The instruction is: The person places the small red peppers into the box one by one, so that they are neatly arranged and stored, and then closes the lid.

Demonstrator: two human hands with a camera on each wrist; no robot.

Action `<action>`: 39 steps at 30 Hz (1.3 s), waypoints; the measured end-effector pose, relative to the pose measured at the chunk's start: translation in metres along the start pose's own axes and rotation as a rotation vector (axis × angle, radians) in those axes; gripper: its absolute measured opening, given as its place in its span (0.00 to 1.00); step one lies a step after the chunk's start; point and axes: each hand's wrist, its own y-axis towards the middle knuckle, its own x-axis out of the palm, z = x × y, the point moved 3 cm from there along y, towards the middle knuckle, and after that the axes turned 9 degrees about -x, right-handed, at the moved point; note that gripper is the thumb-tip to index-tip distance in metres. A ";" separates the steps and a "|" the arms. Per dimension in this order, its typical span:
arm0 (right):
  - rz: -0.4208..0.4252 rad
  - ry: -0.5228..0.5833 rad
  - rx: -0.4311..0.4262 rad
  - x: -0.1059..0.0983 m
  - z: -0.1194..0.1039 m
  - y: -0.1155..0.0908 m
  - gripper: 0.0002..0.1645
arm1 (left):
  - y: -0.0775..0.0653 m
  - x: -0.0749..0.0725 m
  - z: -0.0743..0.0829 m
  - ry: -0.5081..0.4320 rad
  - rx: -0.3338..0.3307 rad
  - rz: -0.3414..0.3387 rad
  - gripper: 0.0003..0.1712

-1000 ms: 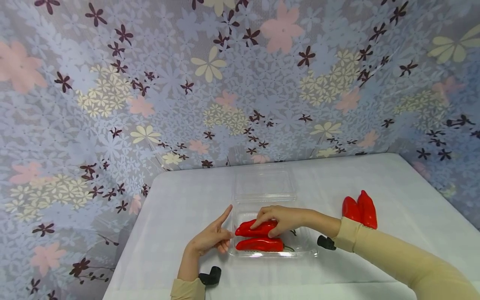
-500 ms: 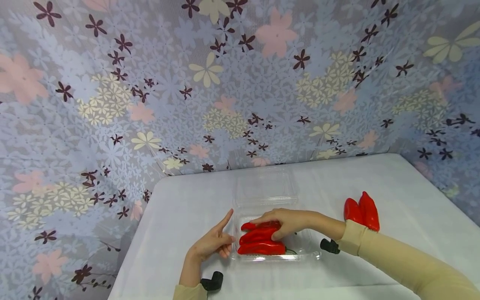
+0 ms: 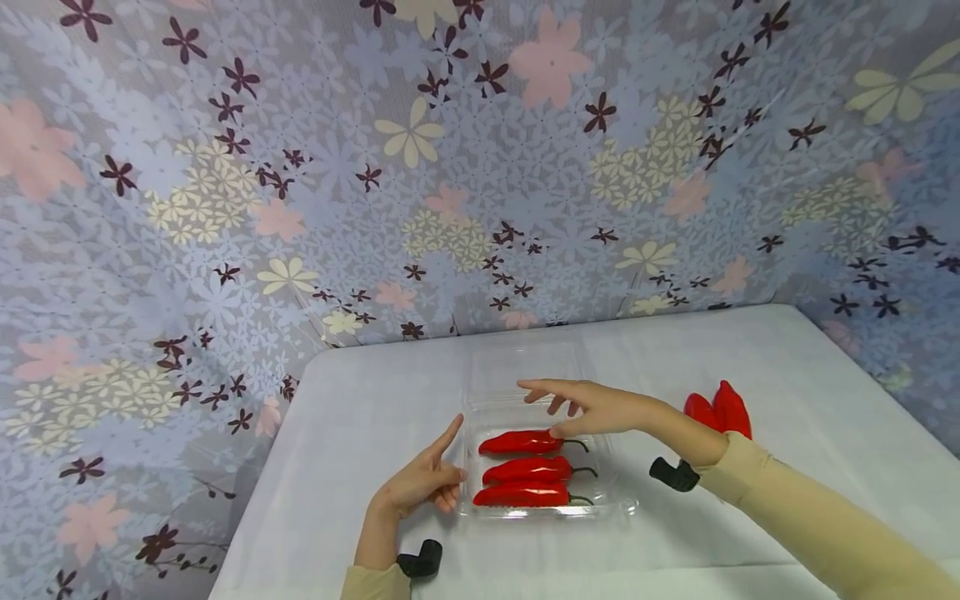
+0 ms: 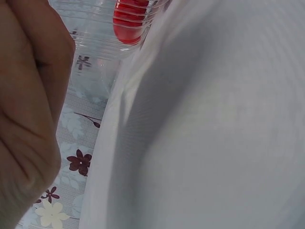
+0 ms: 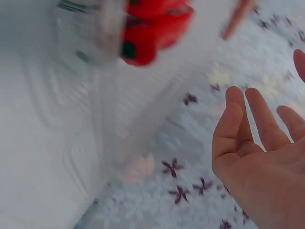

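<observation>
Three red peppers with green stems, a far one (image 3: 517,442), a middle one (image 3: 525,471) and a near one (image 3: 517,495), lie side by side in a clear plastic clamshell container (image 3: 547,513). My right hand (image 3: 600,406) hovers over the container's far right part with fingers spread and nothing held. In the right wrist view its fingers look loose and apart from the peppers. My left hand (image 3: 420,481) is at the container's left wall, one digit extended forward, another pointing at the wall, some fingers bent below. Whether it presses on the wall is hard to tell.
Two more red peppers (image 3: 731,408) lie on the white-covered table (image 3: 375,392) at the right, partly behind the right forearm. The container's clear lid (image 3: 525,367) lies folded back toward the flowered wall covering (image 3: 337,208).
My right hand pushed the far peppers apart, let go of the farthest one and rose away from it. Three separate peppers now show in the container. The left hand stays put.
</observation>
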 end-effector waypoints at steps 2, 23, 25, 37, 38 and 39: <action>0.047 -0.001 -0.028 -0.007 -0.004 -0.004 0.43 | -0.001 0.000 0.000 0.000 0.001 -0.002 0.50; 0.704 -0.035 0.199 -0.059 0.007 -0.136 0.37 | 0.001 0.000 0.000 0.011 -0.014 0.007 0.50; 0.751 -0.090 0.245 -0.060 0.010 -0.158 0.36 | 0.002 0.000 0.001 0.016 -0.013 0.006 0.50; 0.847 -0.124 0.555 -0.037 0.047 -0.232 0.39 | 0.003 0.000 -0.001 0.003 -0.010 0.003 0.51; 0.854 -0.108 0.579 -0.035 0.054 -0.237 0.40 | 0.002 0.000 -0.001 0.002 -0.010 0.006 0.51; 0.856 -0.101 0.601 -0.034 0.062 -0.243 0.41 | 0.002 0.000 -0.001 0.003 -0.008 0.008 0.51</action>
